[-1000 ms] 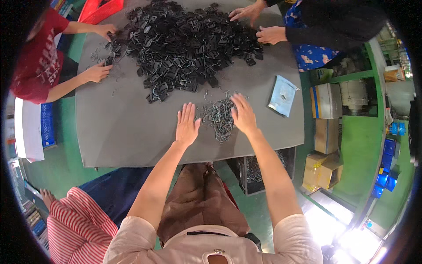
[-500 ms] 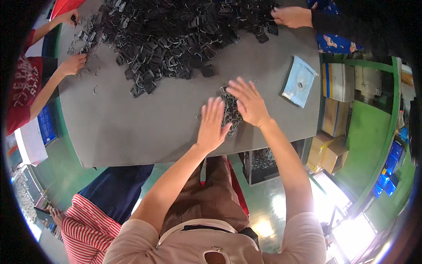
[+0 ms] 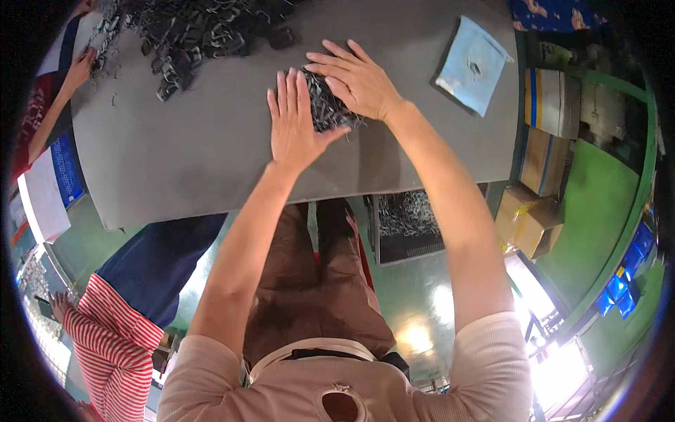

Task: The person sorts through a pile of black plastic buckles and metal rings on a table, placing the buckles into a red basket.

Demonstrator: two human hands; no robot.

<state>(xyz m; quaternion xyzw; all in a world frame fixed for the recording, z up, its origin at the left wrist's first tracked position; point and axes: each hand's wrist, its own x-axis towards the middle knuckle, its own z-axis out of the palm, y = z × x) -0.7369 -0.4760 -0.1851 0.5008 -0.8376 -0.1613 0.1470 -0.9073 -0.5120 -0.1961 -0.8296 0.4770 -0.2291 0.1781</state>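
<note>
A small heap of dark, shiny wire hooks [image 3: 326, 105] lies on the grey tabletop [image 3: 190, 155] between my two hands. Flat along its left side, my left hand [image 3: 294, 125] has its fingers stretched forward and its thumb apart. My right hand [image 3: 360, 81] curves round the far and right sides, fingers spread. Both palms seem to press against the heap's edges, and neither hand grips a piece. Farther off to the left spreads a large pile of black clip-like pieces with metal loops [image 3: 204, 35].
A pale blue packet [image 3: 472, 67] lies at the right of the table. Below the front edge stands a dark crate [image 3: 409, 218] of small metal pieces. Cardboard boxes [image 3: 552, 104] are stacked on the right. A co-worker's hand [image 3: 83, 67] works at far left; a person in striped sleeves stands lower left.
My hands and the small heap between them have moved forward and left across the table. The view has shifted too, so the large pile now sits higher and farther left.
</note>
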